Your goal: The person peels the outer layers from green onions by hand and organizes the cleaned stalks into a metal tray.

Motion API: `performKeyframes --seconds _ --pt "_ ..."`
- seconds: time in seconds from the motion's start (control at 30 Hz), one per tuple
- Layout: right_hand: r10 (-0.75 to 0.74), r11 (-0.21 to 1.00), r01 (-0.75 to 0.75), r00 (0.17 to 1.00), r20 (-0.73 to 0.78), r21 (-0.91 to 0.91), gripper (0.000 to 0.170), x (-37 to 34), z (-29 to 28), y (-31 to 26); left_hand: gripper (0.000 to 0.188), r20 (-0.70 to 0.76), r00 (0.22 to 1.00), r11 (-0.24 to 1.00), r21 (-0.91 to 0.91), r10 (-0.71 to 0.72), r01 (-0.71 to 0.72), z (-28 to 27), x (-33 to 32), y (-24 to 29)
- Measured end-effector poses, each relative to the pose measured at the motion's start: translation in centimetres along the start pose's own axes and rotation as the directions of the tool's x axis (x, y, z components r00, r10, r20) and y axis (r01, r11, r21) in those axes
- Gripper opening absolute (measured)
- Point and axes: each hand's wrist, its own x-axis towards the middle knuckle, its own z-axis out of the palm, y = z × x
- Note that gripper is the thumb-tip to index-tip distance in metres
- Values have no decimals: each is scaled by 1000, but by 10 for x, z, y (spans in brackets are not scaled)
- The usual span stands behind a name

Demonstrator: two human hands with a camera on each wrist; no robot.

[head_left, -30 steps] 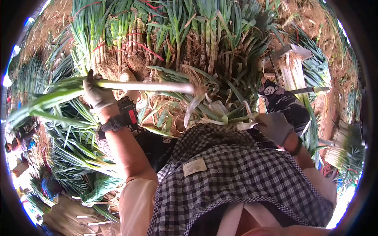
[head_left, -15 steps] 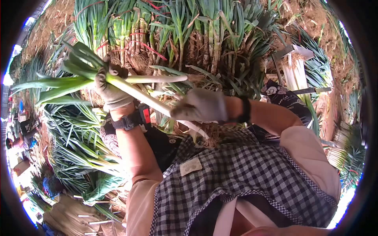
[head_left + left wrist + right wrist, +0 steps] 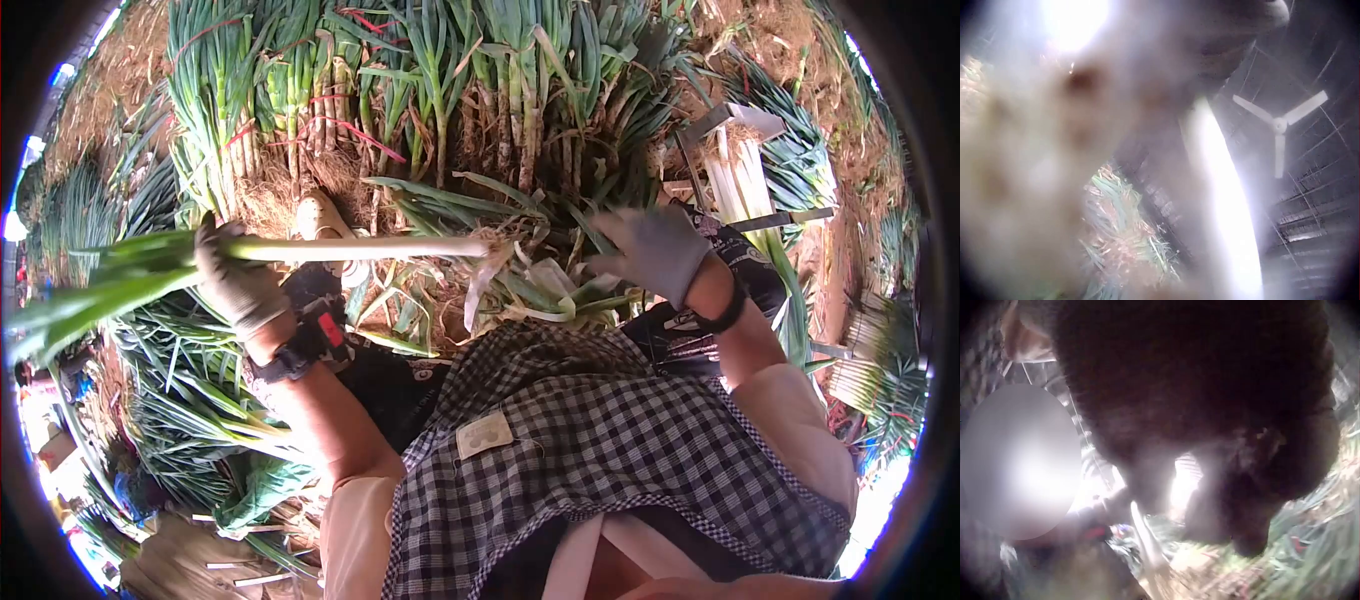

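Observation:
My gloved left hand (image 3: 235, 280) grips a large green onion (image 3: 370, 250) where its leaves start. The long white stalk lies level toward the right, with roots and a loose strip of peel at its end, and the green leaves trail left. In the left wrist view the blurred glove (image 3: 1029, 162) fills much of the frame beside the bright white stalk (image 3: 1225, 200). My gloved right hand (image 3: 655, 250), fingers spread and blurred, is right of the root end, apart from it. The right wrist view shows that hand (image 3: 1210, 425) as a dark shape.
Bundles of green onions (image 3: 440, 80) tied with red bands stand upright ahead. Loose leaves and peelings (image 3: 550, 290) lie before the checked apron (image 3: 600, 450). At right, a metal stand (image 3: 735, 120) sits by white stalks (image 3: 735, 185). More green onions (image 3: 180, 370) lie at left.
The right hand went from by the lap across to the stalk, then drew back right with its fingers spread. The onion tilted down toward the lap and is level again in the left hand.

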Motion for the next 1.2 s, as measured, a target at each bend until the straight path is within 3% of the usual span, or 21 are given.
performKeyframes --seconds 0.07,0.13,0.2,0.23,0.33,0.43,0.5,0.53,0.6,0.67,0.7,0.73,0.8,0.83,0.9,0.97,1.03,1.1,1.13,1.17,1.2 --pt "-76 931 182 944 -322 316 62 23 -20 -29 36 121 993 1000 21 8 -11 13 -20 -6" --pt "-162 845 403 818 -552 350 67 62 -23 -64 34 224 974 997 76 -15 -2 24 -32 -9" --pt "-230 820 405 881 -414 406 69 104 2 -93 38 232 963 980 179 -133 92 43 -49 3" --pt "-242 829 273 962 -127 488 69 118 15 -106 41 251 954 986 70 -162 149 42 -48 -6" --pt "-314 813 311 946 -80 491 66 145 42 -121 47 505 782 830 -204 -365 519 43 -51 2" --pt "-538 653 171 790 293 738 42 147 31 -120 49 668 648 691 -272 -365 670 14 -43 -1" --pt "-711 613 403 655 254 679 35 155 37 -114 51 660 614 689 -197 -433 698 13 -53 3" --pt "-710 616 399 655 259 679 35 163 43 -104 44 705 570 671 -180 -422 719 15 -56 1" --pt "-802 -99 34 588 -99 995 36 197 65 -69 34 736 528 660 -147 -424 736 17 -56 -1" --pt "-495 -421 -305 866 65 854 36 240 79 -47 33 670 598 725 -128 -440 677 24 -58 6" --pt "-168 -81 -177 972 162 981 37 267 90 -35 33 635 627 754 -104 -452 649 24 -55 4" --pt "183 299 -152 978 100 942 38 299 107 -23 34 594 661 786 -76 -459 614 24 -54 4" --pt "406 123 -365 867 289 923 29 354 136 0 32 510 715 827 -12 -479 562 22 -47 -2" --pt "397 -69 -460 802 447 885 33 380 149 7 27 492 726 840 20 -481 543 19 -43 -4" --pt "312 -455 -407 760 571 792 35 432 201 30 25 222 799 829 141 -559 541 31 -42 -2" --pt "482 -395 -409 670 564 823 36 434 177 23 25 178 821 839 151 -543 523 37 -41 -5" --pt "605 5 -434 718 343 901 40 447 185 24 26 136 840 848 163 -525 503 39 -39 -6" --pt "520 177 -7 850 -88 984 45 448 190 34 22 105 859 858 193 -501 476 40 -41 -7" --pt "578 212 -91 815 -50 973 51 441 184 32 22 105 859 858 190 -502 478 39 -42 -8" --pt "491 299 -107 869 -57 948 72 390 122 18 15 150 876 887 141 -459 440 37 -42 -10" --pt "502 317 -41 855 -130 948 67 363 103 6 10 195 889 910 91 -414 403 35 -42 -11"
